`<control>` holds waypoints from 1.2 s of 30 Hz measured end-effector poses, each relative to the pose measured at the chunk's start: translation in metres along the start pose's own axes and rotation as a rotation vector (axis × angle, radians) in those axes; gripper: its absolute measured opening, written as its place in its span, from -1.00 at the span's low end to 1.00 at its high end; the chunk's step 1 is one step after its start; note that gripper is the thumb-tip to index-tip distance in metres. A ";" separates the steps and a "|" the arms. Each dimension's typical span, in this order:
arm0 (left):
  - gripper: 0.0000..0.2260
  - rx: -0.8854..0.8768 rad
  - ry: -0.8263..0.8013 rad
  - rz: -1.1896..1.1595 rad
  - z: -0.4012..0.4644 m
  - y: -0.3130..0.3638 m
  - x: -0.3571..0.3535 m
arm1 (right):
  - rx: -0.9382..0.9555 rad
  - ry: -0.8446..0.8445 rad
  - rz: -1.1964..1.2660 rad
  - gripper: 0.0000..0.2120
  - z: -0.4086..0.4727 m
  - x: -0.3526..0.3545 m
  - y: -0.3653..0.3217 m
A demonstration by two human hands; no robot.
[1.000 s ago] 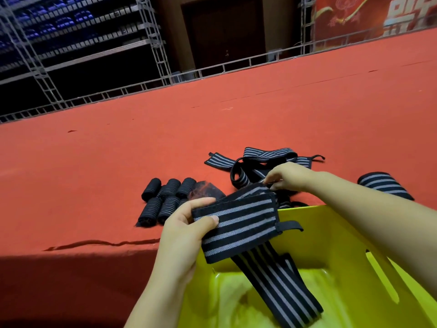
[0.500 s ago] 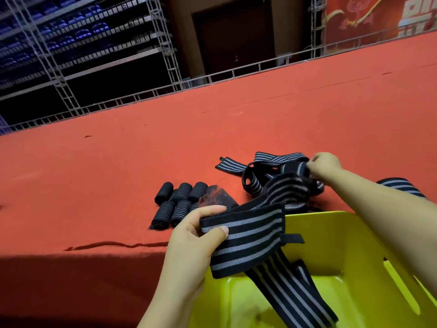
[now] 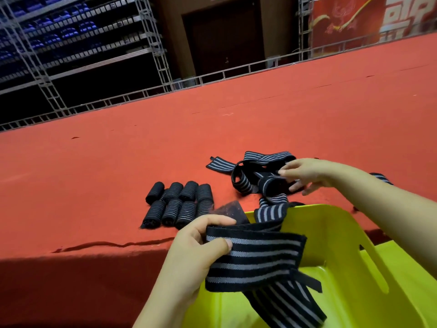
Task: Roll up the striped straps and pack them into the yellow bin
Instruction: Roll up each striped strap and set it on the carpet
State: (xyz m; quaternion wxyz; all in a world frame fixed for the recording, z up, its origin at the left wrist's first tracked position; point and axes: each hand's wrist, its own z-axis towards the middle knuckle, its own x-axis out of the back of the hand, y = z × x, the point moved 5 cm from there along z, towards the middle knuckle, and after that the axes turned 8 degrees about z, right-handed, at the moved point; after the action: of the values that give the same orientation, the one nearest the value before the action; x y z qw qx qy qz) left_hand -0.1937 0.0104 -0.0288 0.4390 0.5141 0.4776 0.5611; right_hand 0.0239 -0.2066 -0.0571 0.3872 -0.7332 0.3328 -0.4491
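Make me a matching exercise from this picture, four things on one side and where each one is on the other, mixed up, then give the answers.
1. rolled straps
2. loose strap pile
3. left hand
4. yellow bin

A. pinching a flat strap
B. under the right hand
C. bottom right, at the carpet edge
D. side by side on the red carpet

Pairs: 1-D, 2-B, 3-A, 4-C

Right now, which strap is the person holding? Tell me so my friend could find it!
Find the yellow bin at the near edge of the red carpeted table. Just over its left rim, the left hand pinches a flat striped strap whose tail hangs into the bin. Unlike the tight rolled straps and the tangled pile on the carpet, it is off the table, spread wide and flat.
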 end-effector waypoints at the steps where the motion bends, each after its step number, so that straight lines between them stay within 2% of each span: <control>1: -0.73 -0.003 0.018 -0.008 -0.001 0.000 0.000 | 0.025 -0.070 -0.065 -0.69 -0.014 -0.003 -0.003; 4: -0.73 -0.022 0.051 -0.043 -0.003 0.004 -0.001 | 0.036 -0.186 -0.300 -0.59 -0.049 -0.013 -0.007; 7: -0.73 -0.038 0.018 -0.046 -0.010 0.011 -0.014 | 0.003 -0.110 -0.662 -0.36 -0.053 -0.030 -0.004; 9: -0.72 -0.041 -0.001 0.009 -0.014 0.011 -0.025 | -0.037 -0.100 -0.739 -0.31 -0.047 -0.039 -0.001; 11: -0.71 -0.024 0.005 0.074 -0.018 0.007 -0.032 | -0.044 -0.088 -0.670 -0.35 -0.046 -0.039 -0.002; 12: -0.71 -0.011 0.017 0.092 -0.021 0.004 -0.033 | -0.027 -0.076 -0.570 -0.44 -0.046 -0.037 -0.004; 14: -0.74 0.003 0.050 0.115 -0.025 -0.001 -0.034 | 0.032 0.004 -0.242 -0.70 -0.042 -0.033 -0.005; 16: -0.71 0.011 0.093 0.120 -0.030 -0.004 -0.033 | 0.153 0.143 -0.013 -0.80 -0.043 -0.029 -0.009; 19: -0.68 0.014 0.150 0.073 -0.035 -0.004 -0.029 | 0.364 0.220 0.139 -0.73 -0.063 -0.025 -0.023; 23: -0.68 0.015 0.217 -0.039 -0.035 -0.004 -0.019 | 0.542 0.131 0.140 -0.63 -0.104 -0.014 -0.029; 25: -0.68 0.020 0.253 -0.089 -0.035 -0.005 -0.018 | 0.580 0.120 0.172 -0.60 -0.123 -0.010 -0.023; 30: -0.77 0.025 0.261 -0.216 -0.036 -0.009 -0.029 | 0.702 0.221 0.377 -0.61 -0.168 -0.009 -0.002; 32: -0.82 0.025 0.244 -0.255 -0.034 -0.011 -0.035 | 0.706 0.254 0.394 -0.62 -0.179 -0.014 0.003; 36: -0.78 0.069 0.228 -0.299 -0.029 -0.013 -0.042 | 0.671 0.339 0.367 -0.70 -0.189 -0.024 0.003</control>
State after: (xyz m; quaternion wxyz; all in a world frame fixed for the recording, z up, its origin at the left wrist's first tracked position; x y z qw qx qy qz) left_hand -0.2187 -0.0313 -0.0491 0.4425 0.3852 0.6143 0.5276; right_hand -0.1590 -0.2387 -0.0131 0.6179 -0.4108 0.3521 -0.5705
